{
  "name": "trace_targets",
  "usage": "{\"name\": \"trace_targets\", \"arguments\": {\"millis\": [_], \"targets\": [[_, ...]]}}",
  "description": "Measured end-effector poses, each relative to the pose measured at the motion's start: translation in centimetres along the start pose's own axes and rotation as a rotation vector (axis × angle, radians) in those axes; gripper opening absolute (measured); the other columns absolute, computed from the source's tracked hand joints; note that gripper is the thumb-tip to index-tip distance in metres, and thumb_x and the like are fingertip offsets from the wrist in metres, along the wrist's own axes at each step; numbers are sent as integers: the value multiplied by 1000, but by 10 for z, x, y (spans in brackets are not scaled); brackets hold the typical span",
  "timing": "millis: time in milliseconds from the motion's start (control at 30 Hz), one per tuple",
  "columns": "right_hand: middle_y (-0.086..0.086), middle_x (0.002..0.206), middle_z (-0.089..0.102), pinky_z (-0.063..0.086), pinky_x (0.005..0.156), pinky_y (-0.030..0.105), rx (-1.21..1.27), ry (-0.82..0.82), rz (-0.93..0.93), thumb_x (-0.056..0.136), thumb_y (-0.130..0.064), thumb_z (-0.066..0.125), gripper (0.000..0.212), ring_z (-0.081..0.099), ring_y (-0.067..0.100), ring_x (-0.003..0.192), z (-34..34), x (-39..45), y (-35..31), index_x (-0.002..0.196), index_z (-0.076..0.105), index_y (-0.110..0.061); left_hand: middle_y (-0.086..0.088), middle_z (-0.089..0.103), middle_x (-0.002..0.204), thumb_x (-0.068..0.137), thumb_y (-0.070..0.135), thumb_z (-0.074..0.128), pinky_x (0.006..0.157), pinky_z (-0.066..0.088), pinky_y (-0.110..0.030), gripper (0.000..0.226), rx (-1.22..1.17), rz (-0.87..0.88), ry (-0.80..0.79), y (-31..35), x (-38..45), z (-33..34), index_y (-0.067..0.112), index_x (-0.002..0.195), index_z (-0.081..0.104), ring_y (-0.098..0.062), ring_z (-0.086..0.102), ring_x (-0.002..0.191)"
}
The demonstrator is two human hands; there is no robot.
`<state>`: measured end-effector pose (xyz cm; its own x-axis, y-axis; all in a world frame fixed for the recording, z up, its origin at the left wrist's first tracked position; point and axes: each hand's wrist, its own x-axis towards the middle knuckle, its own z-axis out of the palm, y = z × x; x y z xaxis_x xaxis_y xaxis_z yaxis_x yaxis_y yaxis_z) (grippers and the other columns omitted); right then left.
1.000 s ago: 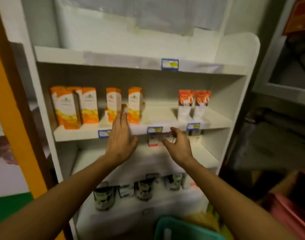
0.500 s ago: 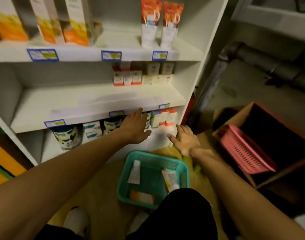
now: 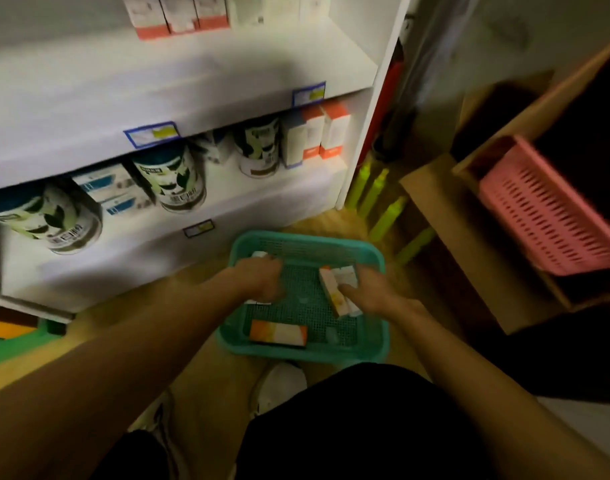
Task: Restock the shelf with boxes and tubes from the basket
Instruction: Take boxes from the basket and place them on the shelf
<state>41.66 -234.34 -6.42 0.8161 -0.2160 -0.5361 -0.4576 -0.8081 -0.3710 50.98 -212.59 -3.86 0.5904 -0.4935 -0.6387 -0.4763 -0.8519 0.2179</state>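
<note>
basket [image 3: 372, 344] on floor | my left hand [image 3: 262, 278] in it grabs a tube [image 3: 259, 254] | my right hand [image 3: 372, 292] in it grabs boxes [image 3: 334, 282]

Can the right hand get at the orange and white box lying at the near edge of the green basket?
Probably yes. The right hand is already inside the green basket, resting on the upright boxes, and the orange and white box lies uncovered just below it with nothing between.
</note>
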Motion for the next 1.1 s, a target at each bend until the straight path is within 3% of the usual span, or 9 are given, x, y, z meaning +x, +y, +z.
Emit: {"name": "trace_targets", "arguments": {"millis": [100,267,467,700,900,1100], "targets": [[11,134,58,48,95,41,-9,-22,-7,94,-40,58,49,56,30,119,24,21,13,133,50,-12,-15,55,139,96,45,58,100,48,-43,51,31,1,-105,-8,25,38,13,136,52,-34,57,123],[14,125,62,50,90,42,-19,4,-10,93,-36,58,39,59,32,111,59,56,26,123,56,-11,-16,55,140,95,43,60,101,47,-40,56,40,-2,-175,-21,59,96,10,139,50,-33,55,127],[16,123,59,50,88,42,-50,17,29,91,-42,60,48,58,37,112,85,88,27,125,54,-8,-15,58,133,91,39,65,96,50,-40,54,77,46,-241,-24,91,132,10,134,51,-31,58,120],[15,130,57,45,94,41,-126,71,89,91,-40,64,55,52,34,119,112,105,34,134,47,-10,-14,53,136,92,35,66,99,48,-44,53,227,115,-200,-22,108,153,11,136,50,-32,56,123],[11,121,63,51,88,41,-120,145,110,86,-24,66,41,60,31,111,116,107,33,124,57,-13,-13,57,133,89,35,69,99,49,-44,50,228,173,-214,-29,113,153,13,131,53,-31,57,121],[9,122,62,51,86,39,-155,125,114,85,-27,70,44,62,29,109,118,105,30,125,58,-13,-11,59,133,93,35,64,100,47,-42,43,206,185,-161,-34,110,159,16,130,54,-29,55,123]]}}
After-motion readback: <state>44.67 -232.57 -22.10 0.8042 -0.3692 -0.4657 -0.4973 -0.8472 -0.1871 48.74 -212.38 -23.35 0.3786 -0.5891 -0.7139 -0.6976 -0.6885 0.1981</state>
